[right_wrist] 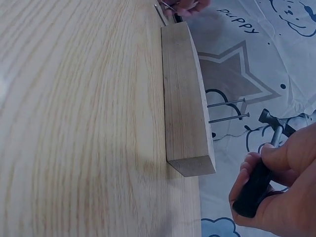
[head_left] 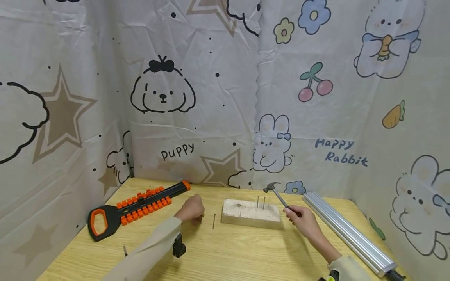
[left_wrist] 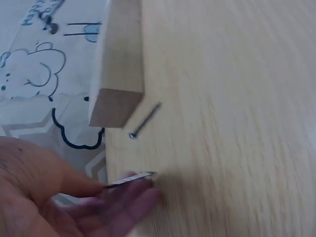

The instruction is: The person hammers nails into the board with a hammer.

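My left hand (head_left: 191, 209) is over the table, left of the wood block (head_left: 251, 221). Between its thumb and fingers it pinches a nail (left_wrist: 131, 179), pointed end outward. Another nail (head_left: 214, 221) lies loose on the table between that hand and the block. Two nails (head_left: 258, 202) stand upright in the block's top, right of its middle. My right hand (head_left: 306, 222) grips the black handle of a small claw hammer (head_left: 279, 195). The hammer's head (right_wrist: 268, 118) is raised beyond the standing nails, apart from them.
A long black tool with orange pieces along both sides and an orange-lined loop handle (head_left: 99, 224) lies at the left. A silver metal bar (head_left: 348, 232) runs along the right edge. Near my left sleeve a thin metal piece (head_left: 125, 250) shows. Printed cloth (head_left: 218, 117) hangs behind the table.
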Demonstrator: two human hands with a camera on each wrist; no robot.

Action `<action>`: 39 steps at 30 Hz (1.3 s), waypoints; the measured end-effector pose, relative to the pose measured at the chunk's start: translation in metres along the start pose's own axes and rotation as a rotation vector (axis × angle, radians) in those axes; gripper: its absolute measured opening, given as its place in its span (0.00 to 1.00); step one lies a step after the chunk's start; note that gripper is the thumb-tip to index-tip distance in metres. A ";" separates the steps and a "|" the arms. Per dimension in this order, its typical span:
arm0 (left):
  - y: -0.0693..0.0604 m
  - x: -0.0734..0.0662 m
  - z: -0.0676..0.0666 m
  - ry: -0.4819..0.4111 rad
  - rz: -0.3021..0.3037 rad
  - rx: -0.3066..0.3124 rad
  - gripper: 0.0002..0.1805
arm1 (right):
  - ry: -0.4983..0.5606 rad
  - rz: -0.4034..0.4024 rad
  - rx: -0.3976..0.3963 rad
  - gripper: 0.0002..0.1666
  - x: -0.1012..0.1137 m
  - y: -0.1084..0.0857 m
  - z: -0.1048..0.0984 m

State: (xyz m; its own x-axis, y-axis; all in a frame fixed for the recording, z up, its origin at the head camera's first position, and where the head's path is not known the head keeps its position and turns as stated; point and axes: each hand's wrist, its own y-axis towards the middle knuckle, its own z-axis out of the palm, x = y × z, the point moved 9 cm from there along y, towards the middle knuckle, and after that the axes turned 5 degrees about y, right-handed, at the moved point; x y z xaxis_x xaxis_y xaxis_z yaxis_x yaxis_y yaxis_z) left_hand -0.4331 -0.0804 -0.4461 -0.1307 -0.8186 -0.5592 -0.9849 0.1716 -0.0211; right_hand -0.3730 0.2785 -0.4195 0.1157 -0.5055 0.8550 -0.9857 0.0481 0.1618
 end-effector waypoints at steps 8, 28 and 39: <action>-0.002 -0.009 -0.013 -0.099 0.216 -0.291 0.05 | 0.011 -0.007 0.002 0.15 0.002 0.005 0.003; 0.024 -0.105 0.030 -0.628 0.356 -0.362 0.04 | -0.055 -0.115 -0.036 0.12 0.020 0.001 0.014; 0.034 -0.111 0.063 -0.779 0.289 -0.282 0.05 | -0.067 -0.134 -0.044 0.12 0.014 0.000 0.014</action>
State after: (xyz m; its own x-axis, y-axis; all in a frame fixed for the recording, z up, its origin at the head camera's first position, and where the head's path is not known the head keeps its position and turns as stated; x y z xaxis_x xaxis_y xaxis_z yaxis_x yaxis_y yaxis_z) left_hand -0.4448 0.0509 -0.4370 -0.3665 -0.1396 -0.9199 -0.9299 0.0885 0.3571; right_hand -0.3733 0.2598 -0.4142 0.2359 -0.5663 0.7898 -0.9554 0.0135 0.2950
